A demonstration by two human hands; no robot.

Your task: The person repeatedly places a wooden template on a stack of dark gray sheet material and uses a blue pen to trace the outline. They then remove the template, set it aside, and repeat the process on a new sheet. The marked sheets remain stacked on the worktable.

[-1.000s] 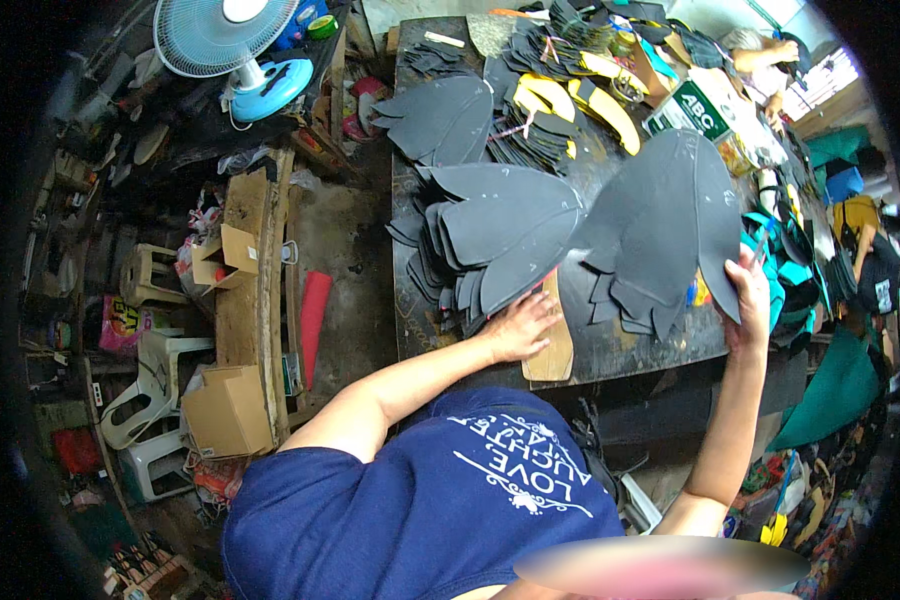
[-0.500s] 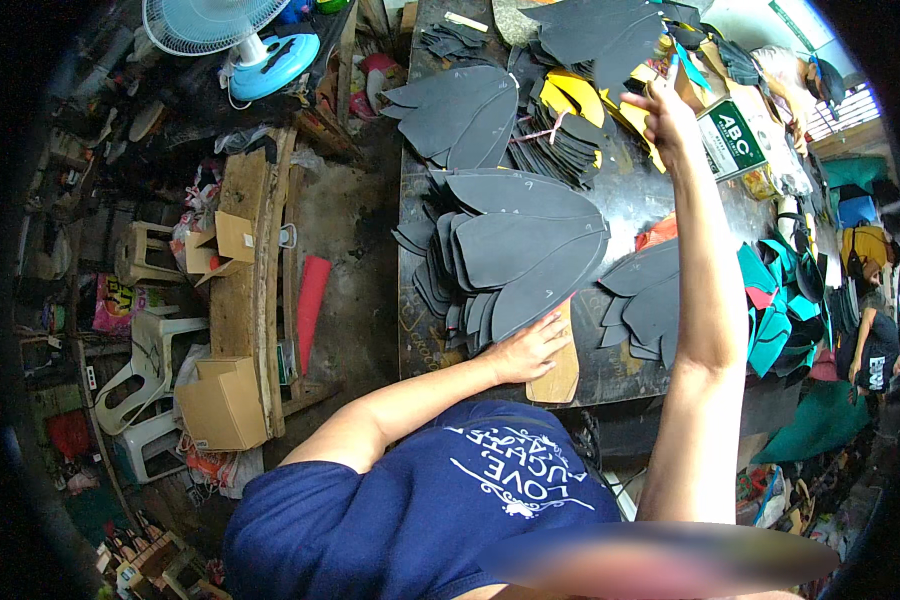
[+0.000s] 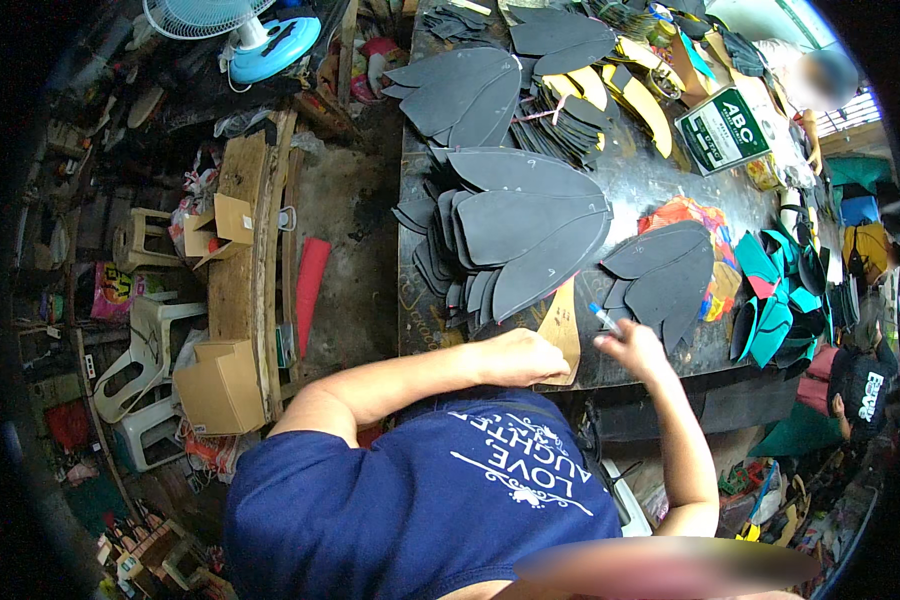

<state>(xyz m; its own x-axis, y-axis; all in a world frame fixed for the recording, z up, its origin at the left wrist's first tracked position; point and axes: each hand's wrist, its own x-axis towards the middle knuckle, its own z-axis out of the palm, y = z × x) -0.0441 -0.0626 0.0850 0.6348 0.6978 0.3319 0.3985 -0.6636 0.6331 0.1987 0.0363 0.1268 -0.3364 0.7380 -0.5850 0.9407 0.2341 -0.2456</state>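
Note:
A thin tan pattern board (image 3: pixel 564 335) lies at the table's near edge, its upper end at the large stack of dark grey petal-shaped pieces (image 3: pixel 515 220). My left hand (image 3: pixel 523 357) is closed at the board's left edge, fingers curled in and partly hidden. Just right of the board, my right hand (image 3: pixel 634 350) grips a pen (image 3: pixel 603 317) with a blue and white end, which points up and left above the table. Beyond that hand sits a smaller stack of grey pieces (image 3: pixel 665 270).
More grey pieces (image 3: pixel 455 95) and yellow strips (image 3: pixel 642 112) cover the far side. A green and white tin (image 3: pixel 722 132) stands at the far right, teal pieces (image 3: pixel 770 290) nearer. Left of the table is a wooden bench (image 3: pixel 245 190) with cardboard boxes. Another person (image 3: pixel 855 385) is at right.
My right hand has come back from the far side of the table to beside the board, holding the pen. My left hand has gone from spread flat to closed.

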